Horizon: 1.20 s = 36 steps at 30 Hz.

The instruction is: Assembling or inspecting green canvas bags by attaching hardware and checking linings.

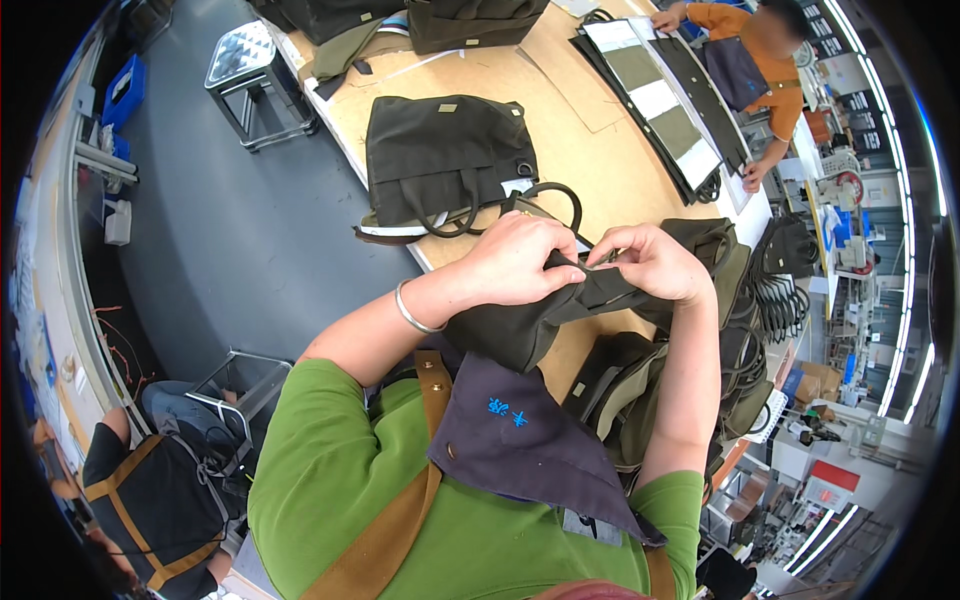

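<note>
A dark olive fabric bag (515,325) is bunched up in front of my chest over the edge of the table. My left hand (525,262), with a silver bangle on its wrist, pinches the upper edge of the bag. Close beside it, my right hand (658,265) is closed on the same edge, thumb and fingers pressed together. The fingertips of both hands nearly meet at one spot; what small detail lies between them is hidden. Just beyond my hands lies another dark handbag (425,150), flat, with its looped handles toward me.
Several more bags (725,350) are heaped on my right. Others (475,25) stand at the far end of the wooden table (560,95). Across it, a person in orange (735,25) handles flat panels (650,95). A metal stool (245,60) stands left; another person (160,500) sits lower left.
</note>
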Tool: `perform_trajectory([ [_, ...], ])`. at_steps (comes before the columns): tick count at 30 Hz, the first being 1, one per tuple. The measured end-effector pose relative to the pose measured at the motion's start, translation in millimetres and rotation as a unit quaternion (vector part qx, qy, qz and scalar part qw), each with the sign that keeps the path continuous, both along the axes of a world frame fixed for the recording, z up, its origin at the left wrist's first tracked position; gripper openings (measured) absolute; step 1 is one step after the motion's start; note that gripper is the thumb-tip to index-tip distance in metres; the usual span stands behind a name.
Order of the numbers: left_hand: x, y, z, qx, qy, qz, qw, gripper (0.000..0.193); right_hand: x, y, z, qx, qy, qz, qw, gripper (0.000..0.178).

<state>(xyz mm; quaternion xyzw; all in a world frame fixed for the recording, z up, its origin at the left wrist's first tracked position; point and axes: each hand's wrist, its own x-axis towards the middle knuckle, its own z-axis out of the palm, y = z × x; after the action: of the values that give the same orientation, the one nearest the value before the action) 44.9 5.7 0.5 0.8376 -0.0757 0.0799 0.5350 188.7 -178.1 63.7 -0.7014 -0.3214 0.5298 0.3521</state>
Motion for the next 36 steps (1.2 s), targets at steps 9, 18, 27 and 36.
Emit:
perform_trajectory([
  [9,-0.1,-2.6,-1.1,-0.009,-0.024,0.012,1.000,0.017,0.1,-1.7,-0.6,0.012,-0.028,0.019,0.999,0.038],
  [18,-1.2,-5.2,2.9,-0.011,-0.007,0.028,1.000,0.015,-1.0,-1.8,5.0,0.021,-0.025,0.037,0.999,0.036],
  [27,-1.2,-5.9,5.5,-0.012,0.008,0.031,0.999,0.015,-0.4,-4.5,4.1,0.027,-0.001,0.022,0.999,0.029],
  [36,-2.5,-9.1,6.2,-0.016,0.002,0.043,0.999,0.015,-0.8,-6.2,4.7,0.027,0.032,0.009,0.999,0.027],
])
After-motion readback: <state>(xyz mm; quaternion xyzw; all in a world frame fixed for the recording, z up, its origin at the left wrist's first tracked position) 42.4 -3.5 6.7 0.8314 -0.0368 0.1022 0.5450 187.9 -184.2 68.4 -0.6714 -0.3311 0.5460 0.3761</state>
